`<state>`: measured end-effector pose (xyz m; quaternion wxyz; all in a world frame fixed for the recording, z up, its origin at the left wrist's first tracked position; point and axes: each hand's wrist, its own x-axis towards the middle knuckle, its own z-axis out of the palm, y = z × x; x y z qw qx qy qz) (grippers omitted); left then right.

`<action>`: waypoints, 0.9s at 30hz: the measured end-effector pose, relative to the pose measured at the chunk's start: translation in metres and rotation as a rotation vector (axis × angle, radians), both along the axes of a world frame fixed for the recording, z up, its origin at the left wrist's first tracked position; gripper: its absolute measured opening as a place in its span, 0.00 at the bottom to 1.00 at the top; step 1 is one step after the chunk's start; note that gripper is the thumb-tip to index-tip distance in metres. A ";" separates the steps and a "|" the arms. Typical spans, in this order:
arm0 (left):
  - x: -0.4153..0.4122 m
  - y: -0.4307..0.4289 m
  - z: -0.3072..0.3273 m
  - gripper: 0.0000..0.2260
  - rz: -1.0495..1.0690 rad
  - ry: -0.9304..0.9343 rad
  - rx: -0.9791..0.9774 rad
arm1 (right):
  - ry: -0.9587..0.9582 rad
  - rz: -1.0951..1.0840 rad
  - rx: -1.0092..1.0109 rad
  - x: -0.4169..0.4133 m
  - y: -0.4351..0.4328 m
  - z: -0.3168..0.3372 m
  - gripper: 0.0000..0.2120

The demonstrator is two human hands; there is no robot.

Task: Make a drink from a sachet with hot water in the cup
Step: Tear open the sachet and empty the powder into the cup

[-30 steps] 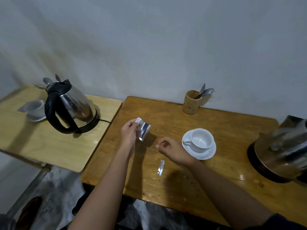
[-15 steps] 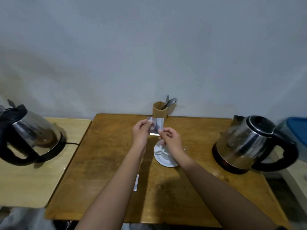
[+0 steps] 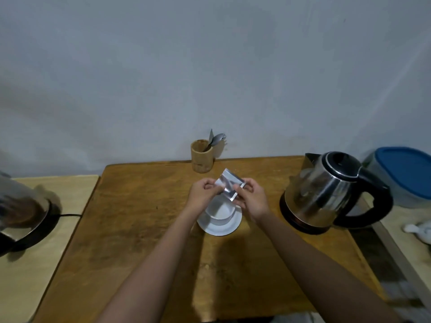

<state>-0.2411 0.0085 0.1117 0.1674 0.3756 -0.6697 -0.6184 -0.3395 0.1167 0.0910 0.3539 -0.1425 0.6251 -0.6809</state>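
No writing was legible on the silver sachet (image 3: 229, 187). You pinched it from both sides, left hand (image 3: 202, 194) and right hand (image 3: 250, 198) with fingers closed narrow on its edges. You held it tilted directly above the white cup (image 3: 220, 212) on its saucer (image 3: 219, 226), both forearms extended over the wooden table (image 3: 140, 229).

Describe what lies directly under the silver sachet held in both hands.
Below the sachet sits a white cup on a white saucer, on the wooden table. The cup looks empty, but the hands and sachet cover its far rim.
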 end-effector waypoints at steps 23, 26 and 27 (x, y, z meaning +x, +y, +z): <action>-0.015 -0.024 -0.028 0.10 -0.351 -0.237 -0.390 | 1.220 0.839 0.782 -0.019 -0.040 0.028 0.10; -0.011 -0.027 -0.031 0.18 -0.326 -0.233 -0.352 | 1.184 0.785 0.781 -0.016 -0.042 0.032 0.09; -0.010 -0.027 -0.032 0.18 -0.309 -0.232 -0.335 | 1.150 0.759 0.783 -0.016 -0.042 0.033 0.09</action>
